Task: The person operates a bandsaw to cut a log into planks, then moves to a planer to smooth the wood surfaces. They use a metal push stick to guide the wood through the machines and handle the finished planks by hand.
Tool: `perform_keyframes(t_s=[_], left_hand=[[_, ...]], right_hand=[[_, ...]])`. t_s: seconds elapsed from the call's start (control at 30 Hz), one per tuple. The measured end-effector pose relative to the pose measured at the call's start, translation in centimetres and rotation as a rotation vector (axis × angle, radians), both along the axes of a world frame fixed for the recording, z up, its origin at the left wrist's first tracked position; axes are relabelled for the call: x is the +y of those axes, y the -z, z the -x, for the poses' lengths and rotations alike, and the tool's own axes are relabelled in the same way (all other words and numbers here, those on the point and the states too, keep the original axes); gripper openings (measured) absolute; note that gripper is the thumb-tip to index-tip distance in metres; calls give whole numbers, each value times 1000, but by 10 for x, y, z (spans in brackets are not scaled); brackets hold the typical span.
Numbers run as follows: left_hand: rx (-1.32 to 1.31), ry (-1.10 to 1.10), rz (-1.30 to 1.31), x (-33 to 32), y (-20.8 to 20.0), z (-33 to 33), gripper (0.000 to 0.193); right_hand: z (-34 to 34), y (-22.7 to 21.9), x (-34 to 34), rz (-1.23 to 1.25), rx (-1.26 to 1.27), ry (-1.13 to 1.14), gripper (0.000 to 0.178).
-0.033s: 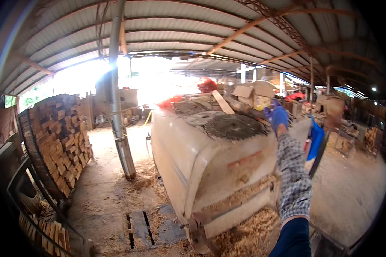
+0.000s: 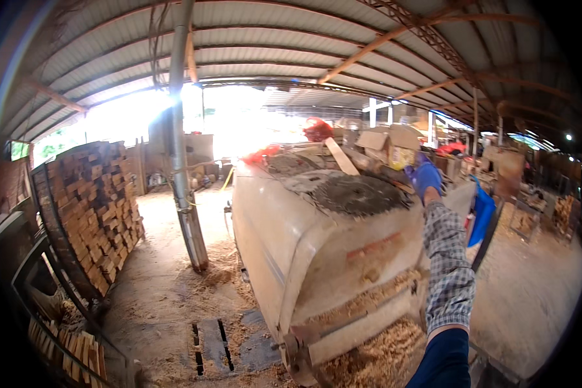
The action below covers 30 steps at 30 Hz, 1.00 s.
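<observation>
My right hand (image 2: 425, 177), in a blue glove, reaches over the right end of a large cream machine (image 2: 265, 220). Its fingers look curled at the edge of the cluttered machine top, and what they hold is hidden. Just left of the glove lies a dark round saw blade (image 2: 355, 193) with a toothed rim. Behind the blade are a dark cylindrical piece (image 2: 375, 165) and a pale wooden strip (image 2: 341, 156) leaning at a slant. A yellow container (image 2: 402, 157) and an open cardboard box (image 2: 402, 137) stand beyond the fingers. My left hand is out of view.
Stacked wood blocks (image 2: 97, 207) fill a rack at the left. A metal post (image 2: 184, 168) rises left of the machine. Sawdust (image 2: 375, 355) lies heaped at its base. Blue material (image 2: 482, 213) hangs right of my forearm. Slotted floor plates (image 2: 210, 349) lie below.
The view has shifted a little, so the scene sits slightly farther right and lower. My right hand stays at nearly the same place by the machine top.
</observation>
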<state>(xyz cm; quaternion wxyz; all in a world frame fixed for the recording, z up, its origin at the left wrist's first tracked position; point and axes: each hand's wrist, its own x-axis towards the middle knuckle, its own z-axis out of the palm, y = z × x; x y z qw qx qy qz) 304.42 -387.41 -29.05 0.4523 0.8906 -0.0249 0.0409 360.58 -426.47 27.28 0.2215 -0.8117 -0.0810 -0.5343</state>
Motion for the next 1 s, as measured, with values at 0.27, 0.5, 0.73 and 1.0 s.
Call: perform_keyframes(t_s=[0.27, 0.5, 0.73, 1.0], left_hand=[[681, -762, 428, 63, 158, 177, 43], [745, -855, 608, 42, 186, 179, 44], [550, -786, 757, 23, 220, 164, 39], [330, -823, 381, -6, 147, 196, 43]], right_hand=[[-123, 9, 13, 445, 465, 91, 55], [-114, -5, 15, 441, 331, 198, 45], [-4, -82, 11, 72, -35, -91, 42], [207, -49, 138, -444, 379, -1779, 35]])
